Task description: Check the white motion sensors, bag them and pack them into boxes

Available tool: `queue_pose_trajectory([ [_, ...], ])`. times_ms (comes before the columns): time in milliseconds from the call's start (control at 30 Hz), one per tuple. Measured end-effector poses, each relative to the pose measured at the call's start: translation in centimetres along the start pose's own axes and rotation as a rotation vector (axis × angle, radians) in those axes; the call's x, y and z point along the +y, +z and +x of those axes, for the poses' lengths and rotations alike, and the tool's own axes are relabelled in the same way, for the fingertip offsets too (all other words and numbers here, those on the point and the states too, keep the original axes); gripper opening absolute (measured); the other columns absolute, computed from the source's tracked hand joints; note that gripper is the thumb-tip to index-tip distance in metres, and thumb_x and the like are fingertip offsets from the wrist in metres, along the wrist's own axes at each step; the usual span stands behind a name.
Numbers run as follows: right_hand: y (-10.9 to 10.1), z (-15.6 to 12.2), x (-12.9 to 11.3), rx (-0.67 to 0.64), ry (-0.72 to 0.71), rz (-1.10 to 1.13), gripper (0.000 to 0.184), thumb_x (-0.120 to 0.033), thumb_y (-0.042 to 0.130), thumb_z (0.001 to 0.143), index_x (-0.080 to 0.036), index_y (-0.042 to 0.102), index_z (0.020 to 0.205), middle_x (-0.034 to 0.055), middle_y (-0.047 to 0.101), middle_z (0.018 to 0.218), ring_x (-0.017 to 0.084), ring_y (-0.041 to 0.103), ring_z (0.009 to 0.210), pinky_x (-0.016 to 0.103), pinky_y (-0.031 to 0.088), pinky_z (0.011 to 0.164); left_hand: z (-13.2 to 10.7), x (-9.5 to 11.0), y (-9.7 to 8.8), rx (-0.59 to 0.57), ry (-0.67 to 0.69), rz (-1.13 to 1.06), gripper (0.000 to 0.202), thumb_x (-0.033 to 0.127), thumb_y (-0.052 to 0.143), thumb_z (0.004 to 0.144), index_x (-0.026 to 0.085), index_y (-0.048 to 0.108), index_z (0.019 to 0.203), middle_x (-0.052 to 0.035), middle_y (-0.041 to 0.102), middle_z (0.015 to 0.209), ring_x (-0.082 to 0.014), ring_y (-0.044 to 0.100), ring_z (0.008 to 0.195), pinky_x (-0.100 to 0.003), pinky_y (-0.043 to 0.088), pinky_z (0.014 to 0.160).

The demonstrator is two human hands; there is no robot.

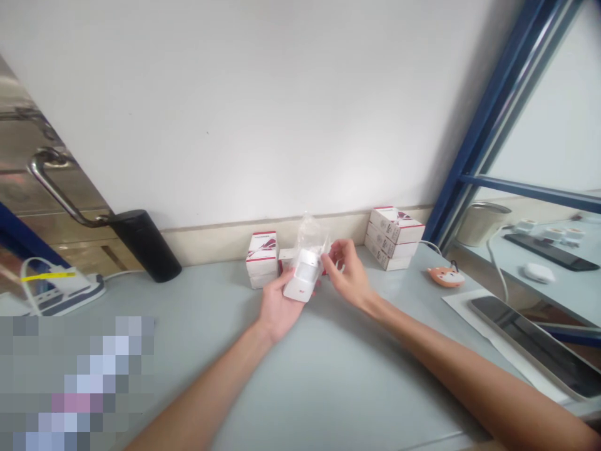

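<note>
My left hand (277,305) lies palm up over the grey table (300,376) and holds a small white plastic device (303,275) on its fingers. A clear plastic bag (310,235) sticks up from the device's far end. My right hand (346,270) pinches the bag's lower edge beside the device, fingers closed on it. Just behind the hands stands a stack of small white and red boxes (261,258).
A second stack of white and red boxes (393,237) stands at the wall to the right. A black cylinder (146,244) lies at the back left, near a power strip (66,291). An orange fox-shaped case (446,275) and a dark tablet (535,344) lie at right.
</note>
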State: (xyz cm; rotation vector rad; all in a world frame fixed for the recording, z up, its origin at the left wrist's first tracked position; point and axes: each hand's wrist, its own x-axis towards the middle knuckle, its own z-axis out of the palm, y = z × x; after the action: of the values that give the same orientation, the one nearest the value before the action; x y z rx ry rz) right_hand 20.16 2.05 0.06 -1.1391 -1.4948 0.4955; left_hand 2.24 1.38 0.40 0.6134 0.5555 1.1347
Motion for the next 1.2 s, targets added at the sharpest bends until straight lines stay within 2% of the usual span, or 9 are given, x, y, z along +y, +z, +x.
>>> queue_pose_trajectory([
  [100,0.1,0.1,-0.2,-0.246,0.138,0.224,0.041,-0.063,0.054,0.099,-0.025,0.048,0.113,-0.0003,0.062,0.088,0.018,0.061,0.072,0.033,0.049,0.066,0.0,0.0,-0.1,-0.022,-0.018,-0.028,0.029,0.027,0.071,0.09,0.019,0.073,0.117,-0.008,0.078,0.115,-0.0281,0.073,0.1,-0.041,0.057,0.084],
  [200,-0.4,0.7,-0.1,-0.404,0.198,0.32,0.049,-0.069,0.052,0.098,-0.022,0.056,0.111,0.0003,0.062,0.085,0.016,0.06,0.071,0.031,0.048,0.065,0.4,-0.3,-0.5,-0.066,0.035,0.055,0.032,0.03,0.073,0.089,0.022,0.073,0.12,-0.0078,0.074,0.129,-0.0298,0.068,0.118,-0.044,0.054,0.1],
  [367,-3.0,2.1,0.3,-0.493,0.107,0.168,0.048,-0.066,0.064,0.092,-0.019,0.067,0.099,0.0014,0.064,0.082,0.015,0.056,0.072,0.03,0.046,0.068,1.6,-1.2,-2.1,-0.085,0.209,0.469,0.04,0.034,0.081,0.084,0.022,0.072,0.122,-0.0094,0.072,0.134,-0.0313,0.063,0.128,-0.045,0.044,0.113],
  [533,-4.9,3.1,0.3,-0.642,0.15,0.038,0.046,-0.059,0.071,0.089,-0.018,0.07,0.109,0.001,0.067,0.075,0.016,0.058,0.066,0.029,0.044,0.062,1.7,-1.3,-2.3,-0.034,0.278,0.662,0.053,0.028,0.089,0.073,0.02,0.071,0.123,-0.0136,0.071,0.135,-0.0341,0.064,0.129,-0.047,0.043,0.115],
  [667,-4.7,3.1,0.6,-0.711,0.02,-0.171,0.031,-0.048,0.07,0.09,-0.02,0.075,0.102,0.002,0.071,0.083,0.016,0.055,0.067,0.029,0.042,0.063,1.2,-0.9,-1.6,-0.058,0.337,0.69,0.063,0.022,0.089,0.073,0.024,0.067,0.132,-0.0109,0.067,0.144,-0.0314,0.059,0.137,-0.043,0.041,0.119],
  [833,-4.4,2.8,1.0,-0.712,-0.107,-0.249,0.038,-0.049,0.076,0.086,-0.021,0.074,0.113,0.0048,0.074,0.098,0.02,0.059,0.077,0.031,0.044,0.069,1.2,-0.8,-2.2,-0.069,0.335,0.787,0.046,0.023,0.093,0.068,0.021,0.076,0.11,-0.0115,0.077,0.12,-0.0344,0.067,0.121,-0.046,0.045,0.113],
  [1000,-3.9,2.4,1.2,-0.705,-0.069,-0.301,0.03,-0.044,0.076,0.087,-0.021,0.075,0.108,0.006,0.077,0.099,0.023,0.064,0.082,0.033,0.046,0.073,0.7,-0.8,-2.5,-0.043,0.363,0.882,0.057,0.019,0.096,0.061,0.024,0.075,0.114,-0.011,0.076,0.12,-0.0367,0.063,0.125,-0.047,0.042,0.115],
  [1100,-3.0,1.7,1.4,-0.714,-0.073,-0.41,0.022,-0.033,0.077,0.085,-0.022,0.075,0.104,0.0089,0.078,0.106,0.028,0.068,0.09,0.035,0.047,0.078,0.4,-0.4,-1.8,-0.055,0.413,0.833,0.063,0.02,0.094,0.066,0.024,0.07,0.124,-0.0109,0.07,0.134,-0.0329,0.061,0.131,-0.041,0.043,0.114],
  [1200,-2.3,0.9,1.5,-0.72,-0.109,-0.463,0.02,-0.031,0.073,0.089,-0.022,0.073,0.107,0.0117,0.077,0.114,0.03,0.069,0.098,0.035,0.046,0.078,0.6,0.0,-1.3,-0.065,0.367,0.839,0.06,0.022,0.093,0.068,0.022,0.069,0.124,-0.0115,0.071,0.132,-0.0312,0.066,0.123,-0.04,0.048,0.107],
])
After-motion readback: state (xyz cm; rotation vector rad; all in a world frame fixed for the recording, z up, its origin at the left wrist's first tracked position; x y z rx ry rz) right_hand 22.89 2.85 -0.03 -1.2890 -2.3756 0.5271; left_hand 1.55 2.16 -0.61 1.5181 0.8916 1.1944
